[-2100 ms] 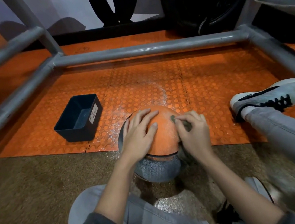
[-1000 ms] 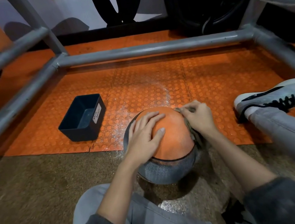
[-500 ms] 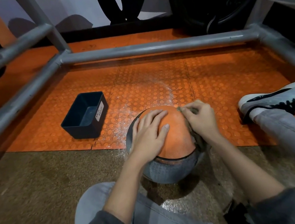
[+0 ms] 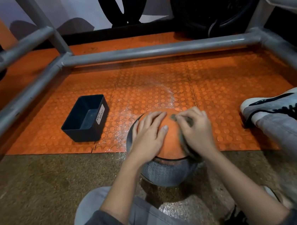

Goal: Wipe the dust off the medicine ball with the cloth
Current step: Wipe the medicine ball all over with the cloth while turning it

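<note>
An orange and grey medicine ball (image 4: 171,146) sits on the floor between my knees, at the edge of the orange studded mat. My left hand (image 4: 149,136) lies flat on the ball's top left, fingers straight. My right hand (image 4: 196,131) grips a dull grey-green cloth (image 4: 184,145) and presses it against the ball's upper right side. Most of the cloth is hidden under that hand; a corner sticks out at the fingertips.
A dark open bin labelled waste basket (image 4: 85,119) stands on the orange mat (image 4: 215,86) to the left. White dust (image 4: 123,122) lies scattered around the ball. A grey metal frame (image 4: 155,49) rings the mat. My white shoe (image 4: 280,103) rests at the right.
My right hand with the cloth slid from the ball's far right side back up toward the top. The left hand stayed on the ball.
</note>
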The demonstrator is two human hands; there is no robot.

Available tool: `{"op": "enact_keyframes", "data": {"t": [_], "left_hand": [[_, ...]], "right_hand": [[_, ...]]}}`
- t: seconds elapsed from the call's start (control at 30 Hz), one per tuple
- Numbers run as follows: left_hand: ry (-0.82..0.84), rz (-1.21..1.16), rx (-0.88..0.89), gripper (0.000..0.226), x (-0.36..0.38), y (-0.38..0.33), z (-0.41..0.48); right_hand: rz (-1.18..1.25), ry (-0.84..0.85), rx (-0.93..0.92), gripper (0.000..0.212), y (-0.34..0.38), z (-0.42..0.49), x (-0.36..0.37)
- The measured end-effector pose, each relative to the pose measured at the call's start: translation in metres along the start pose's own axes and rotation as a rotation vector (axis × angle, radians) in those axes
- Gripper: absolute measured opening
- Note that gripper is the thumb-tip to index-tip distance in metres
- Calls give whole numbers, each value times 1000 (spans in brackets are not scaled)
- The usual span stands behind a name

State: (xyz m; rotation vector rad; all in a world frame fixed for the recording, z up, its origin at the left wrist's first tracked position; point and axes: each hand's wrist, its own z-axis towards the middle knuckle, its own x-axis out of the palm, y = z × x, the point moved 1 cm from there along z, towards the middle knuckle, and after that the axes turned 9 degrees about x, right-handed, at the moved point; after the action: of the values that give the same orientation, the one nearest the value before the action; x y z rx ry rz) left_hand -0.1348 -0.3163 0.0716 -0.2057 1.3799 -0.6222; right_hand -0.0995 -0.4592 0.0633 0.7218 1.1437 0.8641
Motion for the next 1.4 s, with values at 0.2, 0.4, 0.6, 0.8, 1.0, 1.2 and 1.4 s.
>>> {"op": "enact_keyframes", "data": {"t": [0.2,0.4,0.6,0.8,1.0,1.2,1.4], "left_hand": [[109,-149,-7,73,-8,5,-6],[222,-140,19,118,-11,5,-3],[199,-115,27,123,-9,5,2],[214,-128,11,115,-11,0,-1],[194,-135,9,119,-9,4,0],[199,-110,-5,113,-7,-6,-2],[174,-113,-7,109,-6,-4,4]], "right_hand": [[39,25,211,14,-29,22,-3],[96,-18,205,14,-26,16,-2],[-99,3,-256,23,3,-12,14],[93,-15,162,13,-32,17,0],[-52,9,-251,11,-4,-15,8],[153,51,188,12,-27,30,-2],[-110,28,-281,24,7,-25,15]]}}
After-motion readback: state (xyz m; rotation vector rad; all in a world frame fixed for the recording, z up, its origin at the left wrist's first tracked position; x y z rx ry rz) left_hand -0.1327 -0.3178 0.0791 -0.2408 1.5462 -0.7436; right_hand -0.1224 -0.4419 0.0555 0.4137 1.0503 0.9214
